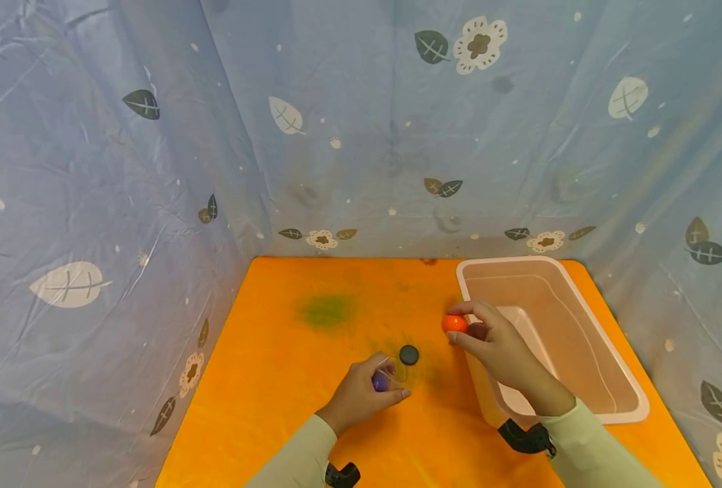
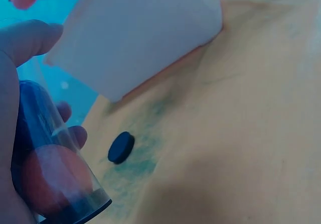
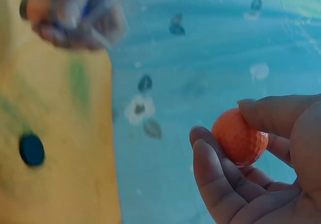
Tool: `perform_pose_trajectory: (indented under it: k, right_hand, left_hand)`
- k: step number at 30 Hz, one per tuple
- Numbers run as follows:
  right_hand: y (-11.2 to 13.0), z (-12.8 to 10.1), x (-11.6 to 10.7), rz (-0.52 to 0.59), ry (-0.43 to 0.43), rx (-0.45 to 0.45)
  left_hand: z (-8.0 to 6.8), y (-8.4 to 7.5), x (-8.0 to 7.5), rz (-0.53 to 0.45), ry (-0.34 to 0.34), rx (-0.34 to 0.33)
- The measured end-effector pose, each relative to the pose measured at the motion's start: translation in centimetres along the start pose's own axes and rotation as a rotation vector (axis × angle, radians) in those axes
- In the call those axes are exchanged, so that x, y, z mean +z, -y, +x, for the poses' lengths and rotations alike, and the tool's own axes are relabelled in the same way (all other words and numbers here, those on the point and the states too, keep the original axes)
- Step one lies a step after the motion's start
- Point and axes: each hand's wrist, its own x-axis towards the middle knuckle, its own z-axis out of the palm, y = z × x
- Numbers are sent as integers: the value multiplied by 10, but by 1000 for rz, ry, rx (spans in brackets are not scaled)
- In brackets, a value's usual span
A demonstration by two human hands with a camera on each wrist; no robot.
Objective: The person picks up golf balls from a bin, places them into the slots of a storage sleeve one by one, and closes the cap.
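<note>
My left hand [image 1: 361, 393] holds a clear cylindrical container [image 2: 65, 158] just above the table. Inside it, the left wrist view shows an orange ball [image 2: 57, 179] towards its dark-rimmed end and a dark blue ball [image 2: 32, 108] behind that. With thumb and fingertips, my right hand [image 1: 510, 356] pinches an orange dimpled golf ball [image 3: 239, 136] beside the bin's left rim. A round black cap [image 1: 409, 354] lies flat on the table between the two hands, nearer the left one.
A pale pink plastic bin [image 1: 580, 332] stands at the right of the orange table [image 1: 275, 352]. Blue leaf-and-flower printed sheeting [image 1: 361, 163] walls off the back and both sides. A green smudge [image 1: 327, 310] marks the tabletop.
</note>
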Motion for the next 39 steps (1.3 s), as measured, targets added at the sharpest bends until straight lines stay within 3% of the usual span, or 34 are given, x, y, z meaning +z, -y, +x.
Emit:
perform_pose_trajectory:
  k: [5, 12, 18, 28, 39]
  right_hand:
    - [4, -4, 25, 67, 74, -6]
    - [2, -8, 48, -15, 128, -51]
    - [-5, -11, 65, -4, 174, -95]
    - [-11, -13, 76, -29, 180, -134]
    - [-18, -16, 85, -40, 108, -22]
  left_hand:
    - [1, -2, 1, 5, 2, 5]
    - [2, -4, 3, 1, -1, 16]
    - [1, -4, 5, -22, 3, 39]
    - [0, -5, 6, -14, 7, 63]
    - [-3, 6, 5, -35, 12, 66]
